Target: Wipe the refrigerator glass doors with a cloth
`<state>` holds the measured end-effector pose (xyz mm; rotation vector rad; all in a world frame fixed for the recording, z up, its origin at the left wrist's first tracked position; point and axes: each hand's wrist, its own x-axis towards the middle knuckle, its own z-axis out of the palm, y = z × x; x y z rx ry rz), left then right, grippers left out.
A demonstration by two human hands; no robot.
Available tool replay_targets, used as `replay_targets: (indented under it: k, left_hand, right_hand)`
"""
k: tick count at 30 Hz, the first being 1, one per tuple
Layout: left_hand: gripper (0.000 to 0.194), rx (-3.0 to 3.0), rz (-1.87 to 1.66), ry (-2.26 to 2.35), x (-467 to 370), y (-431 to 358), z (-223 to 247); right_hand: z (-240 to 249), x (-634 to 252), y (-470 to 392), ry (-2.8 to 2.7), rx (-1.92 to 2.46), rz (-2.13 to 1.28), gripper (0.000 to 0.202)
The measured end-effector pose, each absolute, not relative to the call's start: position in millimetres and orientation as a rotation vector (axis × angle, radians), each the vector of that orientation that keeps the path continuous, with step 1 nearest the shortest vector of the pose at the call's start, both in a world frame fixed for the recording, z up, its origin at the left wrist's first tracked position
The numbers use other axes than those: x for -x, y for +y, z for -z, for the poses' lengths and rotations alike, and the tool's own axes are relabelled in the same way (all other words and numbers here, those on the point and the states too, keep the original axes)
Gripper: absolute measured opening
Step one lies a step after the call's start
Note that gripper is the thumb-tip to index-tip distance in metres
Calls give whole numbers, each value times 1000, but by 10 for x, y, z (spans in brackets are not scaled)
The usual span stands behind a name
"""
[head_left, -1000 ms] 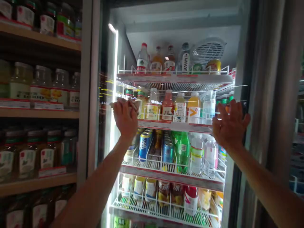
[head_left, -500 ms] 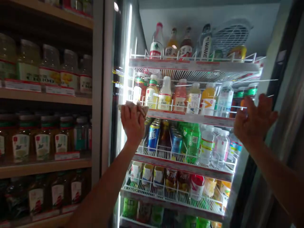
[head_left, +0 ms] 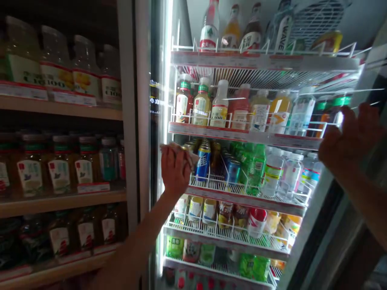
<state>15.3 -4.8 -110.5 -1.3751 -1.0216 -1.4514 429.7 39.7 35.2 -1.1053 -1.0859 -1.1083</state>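
My left hand presses a crumpled pale cloth against the glass of a lit drinks cooler, near its left edge. Behind the cloth, through the glass, a blue can shows on the third shelf. Higher up at the right, my right hand is raised with its fingers spread and nothing in it. It is blurred, and whether its palm touches the glass cannot be made out.
Bottles stand in white wire racks inside the cooler. At the left, wooden shelves hold rows of bottled drinks behind red-edged price tags. A grey upright post separates them from the cooler.
The view has shifted, so the upper shelves sit higher in it. My left hand and the cloth have moved down relative to the shelves, from the second rack to the third.
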Motion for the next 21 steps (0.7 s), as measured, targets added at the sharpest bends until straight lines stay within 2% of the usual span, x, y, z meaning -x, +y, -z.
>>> replay_targets:
  k: [5, 10, 12, 17, 21]
  left_hand:
    - [38, 1681, 1101, -737, -388, -100, 1354]
    - [43, 1272, 1444, -1078, 10, -50, 1138]
    - [44, 1336, 1422, -1016, -46, -45, 1195]
    - [37, 1644, 1103, -740, -310, -68, 1474]
    - [41, 1339, 1352, -1000, -135, -47, 1307]
  right_hand:
    - [-393, -4324, 374, -1211, 1162, 882, 69]
    - [-382, -4273, 328, -1185, 1129, 928, 63]
    - [-379, -4273, 327, -1197, 1127, 930, 63]
    - [-355, -4268, 321, -1195, 1130, 957, 62]
    - [-335, -4167, 256, -1164, 1117, 904, 57]
